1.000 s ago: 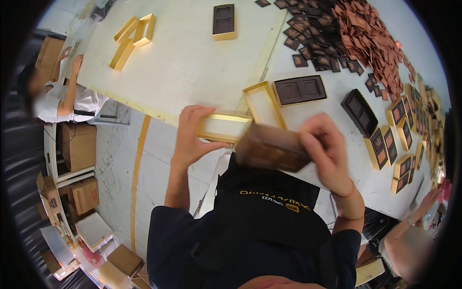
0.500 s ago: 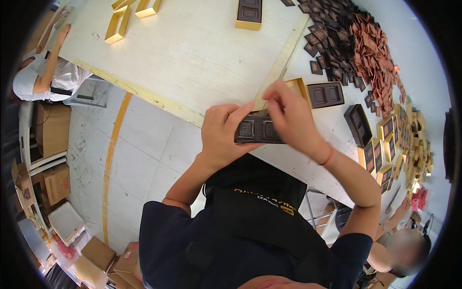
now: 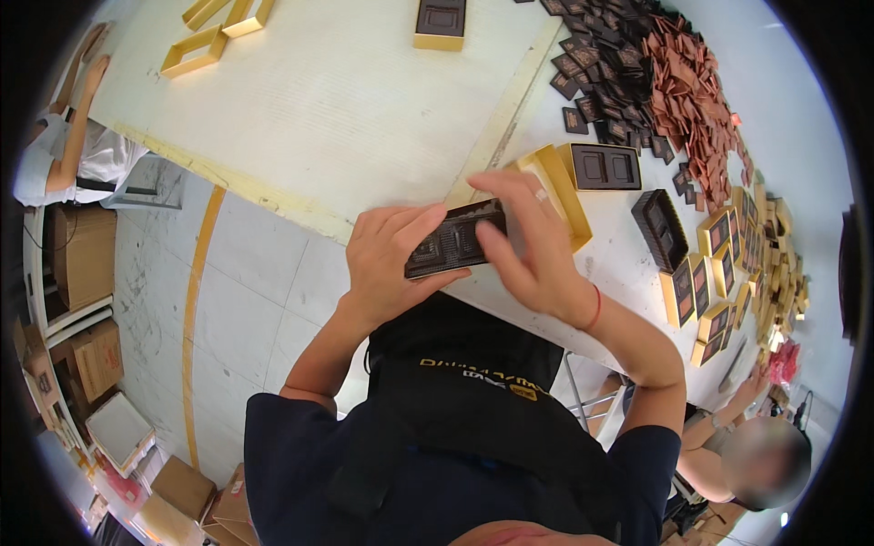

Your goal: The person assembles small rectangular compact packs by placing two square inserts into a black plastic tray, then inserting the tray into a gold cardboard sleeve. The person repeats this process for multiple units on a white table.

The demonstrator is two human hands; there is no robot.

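Both hands on the dark tray

My left hand (image 3: 387, 264) and right hand (image 3: 537, 246) pinch the tray (image 3: 455, 240) edges; it seems light, thin, flexible.

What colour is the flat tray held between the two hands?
Dark brown, almost black, with moulded compartments; the tray shows best in the head view.

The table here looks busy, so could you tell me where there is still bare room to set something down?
The widest bare patch of the table lies between the empty gold frames at its far left and the filled gold box, reaching to the near edge by the left hand. To the right it is crowded: dark inserts, copper pieces, stacked gold boxes.
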